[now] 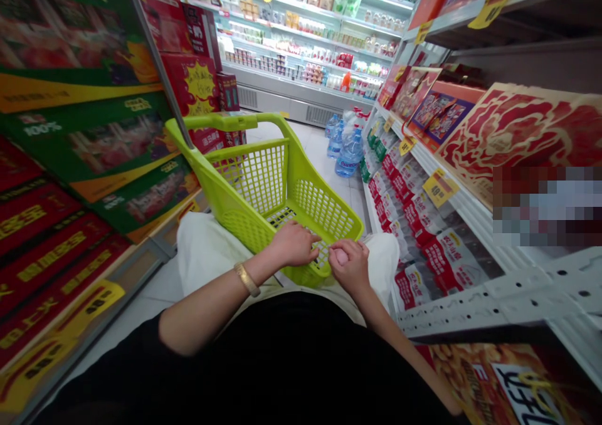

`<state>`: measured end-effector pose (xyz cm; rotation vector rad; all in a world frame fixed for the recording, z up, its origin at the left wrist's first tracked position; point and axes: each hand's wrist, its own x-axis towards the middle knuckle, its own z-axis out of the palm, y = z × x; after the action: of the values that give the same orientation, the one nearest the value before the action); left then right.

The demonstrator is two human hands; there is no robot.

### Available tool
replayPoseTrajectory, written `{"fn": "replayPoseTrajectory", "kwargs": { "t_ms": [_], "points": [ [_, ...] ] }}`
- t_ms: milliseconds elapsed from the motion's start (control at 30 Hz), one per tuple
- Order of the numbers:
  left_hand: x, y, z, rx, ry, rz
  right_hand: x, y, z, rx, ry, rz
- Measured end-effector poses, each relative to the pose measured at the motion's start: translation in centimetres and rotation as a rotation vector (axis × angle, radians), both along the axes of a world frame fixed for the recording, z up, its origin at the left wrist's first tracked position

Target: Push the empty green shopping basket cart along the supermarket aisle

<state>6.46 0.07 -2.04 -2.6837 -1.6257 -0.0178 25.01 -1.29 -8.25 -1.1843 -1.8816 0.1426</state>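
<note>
My left hand (295, 244), with a gold bracelet (247, 279) at the wrist, is palm down over the near end of a lime-green shopping basket (324, 207). Its fingers are loosely bent and slightly apart, with no held thing showing. Close by on the right is my right hand (352, 265), its fingers curled into a loose fist near the basket's right rim. What that fist holds, if anything, is hidden. The basket stands tilted between my knees, its long handle (230, 121) at the far left side. Inside, the slatted floor shows.
Stacked drink cartons (113, 130) line the left side. Shelves with boxed goods (522, 130) and shrink-wrapped bottles (423, 224) run along the right. Large water bottles (348, 155) stand on the floor ahead, before a lit refrigerated display (301, 42).
</note>
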Motion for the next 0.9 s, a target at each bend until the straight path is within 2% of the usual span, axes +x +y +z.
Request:
{"fn": "replayPoseTrajectory", "kwargs": {
  "t_ms": [100,167,400,500,567,733,800,900],
  "points": [
    [-0.2,-0.3,0.1,-0.011,0.0,-0.007,-0.8,-1.6,0.1,-0.018,-0.034,0.142],
    [-0.3,-0.5,0.1,-0.013,0.003,-0.012,-0.9,-2.0,0.2,-0.046,-0.053,0.185],
    [-0.5,-0.8,-0.5,0.011,-0.028,-0.034,0.7,0.8,0.1,-0.061,-0.004,0.029],
    [-0.5,-0.6,-0.4,0.017,-0.054,-0.028,0.9,1.0,0.1,-0.056,-0.004,-0.007],
    [-0.5,-0.5,-0.3,0.017,-0.06,-0.03,0.6,0.3,0.1,-0.058,-0.01,0.012],
    [-0.5,-0.9,0.2,0.0,-0.032,-0.036,-0.4,-1.7,0.3,-0.085,-0.067,0.185],
    [-0.5,-1.0,0.3,-0.003,-0.022,-0.035,-0.3,-1.4,0.3,-0.096,-0.069,0.177],
    [-0.5,-1.1,0.2,-0.003,-0.015,-0.041,0.5,0.3,0.3,-0.096,-0.06,0.079]
  ]
}}
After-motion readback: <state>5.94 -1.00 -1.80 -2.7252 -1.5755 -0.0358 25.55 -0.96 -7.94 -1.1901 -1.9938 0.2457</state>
